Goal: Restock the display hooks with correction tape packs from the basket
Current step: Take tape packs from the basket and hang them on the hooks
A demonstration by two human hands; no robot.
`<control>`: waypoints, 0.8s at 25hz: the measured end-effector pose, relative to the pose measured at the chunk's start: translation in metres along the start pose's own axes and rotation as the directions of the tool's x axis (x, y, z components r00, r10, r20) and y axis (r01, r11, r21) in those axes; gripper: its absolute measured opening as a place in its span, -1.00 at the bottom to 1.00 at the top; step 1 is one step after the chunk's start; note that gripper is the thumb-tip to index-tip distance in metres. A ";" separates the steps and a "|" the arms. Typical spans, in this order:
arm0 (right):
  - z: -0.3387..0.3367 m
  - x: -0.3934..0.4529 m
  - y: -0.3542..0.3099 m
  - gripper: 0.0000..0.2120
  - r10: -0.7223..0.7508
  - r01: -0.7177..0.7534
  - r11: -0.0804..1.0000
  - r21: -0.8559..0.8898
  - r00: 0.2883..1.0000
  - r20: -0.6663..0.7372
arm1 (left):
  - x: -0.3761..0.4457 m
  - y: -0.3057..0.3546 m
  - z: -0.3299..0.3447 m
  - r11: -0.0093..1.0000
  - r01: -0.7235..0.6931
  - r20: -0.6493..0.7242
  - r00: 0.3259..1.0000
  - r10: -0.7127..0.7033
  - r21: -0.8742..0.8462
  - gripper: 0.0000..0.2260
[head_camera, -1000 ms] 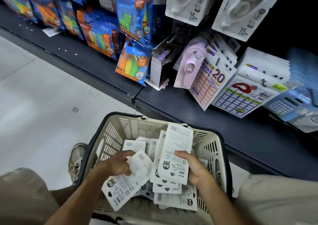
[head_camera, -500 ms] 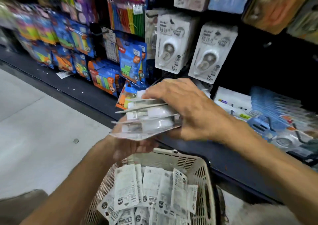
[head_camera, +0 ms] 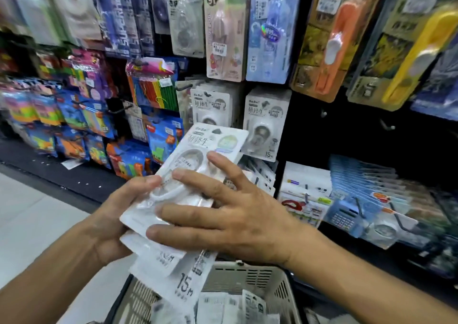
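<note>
The scene is brightly and evenly lit from above, with no hard shadows on the pale floor (head_camera: 37,214) at the left. The blister of the top correction tape pack (head_camera: 195,167) catches soft white glare that washes out its print. Motion blur smears the hanging goods at the far left and along the top; the orange item (head_camera: 334,41) and the yellow item (head_camera: 418,51) at the upper right are streaked. The right hand (head_camera: 238,214) is fairly sharp. The black backing panel (head_camera: 347,130) at the right stays dim. Wide-angle distortion bends and tilts the packs toward the frame edges
</note>
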State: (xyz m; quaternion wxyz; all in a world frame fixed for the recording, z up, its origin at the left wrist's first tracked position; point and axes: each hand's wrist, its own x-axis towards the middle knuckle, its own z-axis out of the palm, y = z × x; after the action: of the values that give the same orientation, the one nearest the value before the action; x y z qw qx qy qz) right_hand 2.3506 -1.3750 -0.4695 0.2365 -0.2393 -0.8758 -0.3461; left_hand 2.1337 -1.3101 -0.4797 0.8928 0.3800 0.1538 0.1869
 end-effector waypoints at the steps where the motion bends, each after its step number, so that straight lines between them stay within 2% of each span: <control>1: -0.001 0.000 0.005 -0.42 0.003 -0.003 1.000 -0.003 0.998 0.069 | 0.001 0.007 -0.004 0.999 -0.021 0.008 1.000 0.021 -0.024 -0.44; 3: -0.002 -0.003 0.016 -0.16 0.094 -0.101 0.994 0.032 0.981 0.167 | 0.002 0.019 -0.007 0.992 -0.128 -0.013 0.992 0.128 -0.020 -0.41; 4: 0.000 -0.004 0.019 -0.10 0.211 -0.226 0.970 0.087 0.964 0.161 | 0.004 0.023 -0.011 0.977 -0.208 -0.128 0.969 0.212 0.046 -0.40; 5: 0.002 -0.005 0.019 -0.13 0.355 -0.378 0.905 0.195 0.924 0.144 | 0.006 0.022 -0.013 0.957 -0.255 -0.269 0.920 0.284 0.138 -0.41; 6: 0.003 -0.005 0.016 -0.24 0.487 -0.503 0.792 0.346 0.863 0.139 | 0.010 0.018 -0.012 0.933 -0.301 -0.368 0.860 0.355 0.196 -0.48; 8: 0.004 -0.006 0.009 -0.48 0.694 -0.608 0.475 0.636 0.703 0.154 | 0.021 0.004 -0.005 0.916 -0.372 -0.441 0.805 0.398 0.149 -0.68; 10: 0.004 -0.006 0.011 -0.42 0.845 -0.572 0.109 0.813 0.484 0.227 | 0.035 -0.006 0.004 0.930 -0.368 -0.469 0.818 0.333 0.019 -0.72; 11: 0.002 -0.005 0.014 -0.43 0.889 -0.529 -0.036 0.848 0.370 0.268 | 0.040 -0.010 0.007 0.937 -0.349 -0.456 0.837 0.302 -0.021 -0.69; 12: 0.000 -0.004 0.015 -0.52 0.911 -0.484 -0.155 0.861 0.267 0.313 | 0.044 -0.014 0.011 0.943 -0.332 -0.445 0.850 0.282 -0.037 -0.65; 13: 0.000 -0.003 0.015 -0.66 0.900 -0.480 -0.256 0.839 0.198 0.388 | 0.048 -0.018 0.014 0.948 -0.317 -0.444 0.855 0.270 -0.035 -0.64; 14: -0.002 0.000 0.012 -0.69 0.861 -0.529 -0.313 0.789 0.191 0.470 | 0.051 -0.020 0.016 0.951 -0.307 -0.439 0.858 0.266 -0.024 -0.63; 16: 0.000 0.002 0.003 -0.51 0.779 -0.622 -0.365 0.693 0.204 0.593 | 0.056 -0.021 0.024 0.958 -0.288 -0.429 0.865 0.261 0.003 -0.61; 17: 0.002 0.002 0.004 -0.48 0.750 -0.598 -0.417 0.684 0.199 0.631 | 0.057 -0.021 0.026 0.959 -0.281 -0.443 0.858 0.262 0.023 -0.62; 20: -0.005 0.003 0.016 -0.47 0.645 -0.322 -0.669 0.670 0.195 0.739 | 0.054 -0.020 0.028 0.953 -0.289 -0.480 0.825 0.297 0.092 -0.63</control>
State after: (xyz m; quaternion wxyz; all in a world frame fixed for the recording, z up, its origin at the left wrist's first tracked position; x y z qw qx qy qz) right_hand 2.3583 -1.3680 -0.4563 0.5733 -0.4383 -0.3936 0.5695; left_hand 2.1968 -1.3158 -0.4831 0.7825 0.3463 0.3156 0.4101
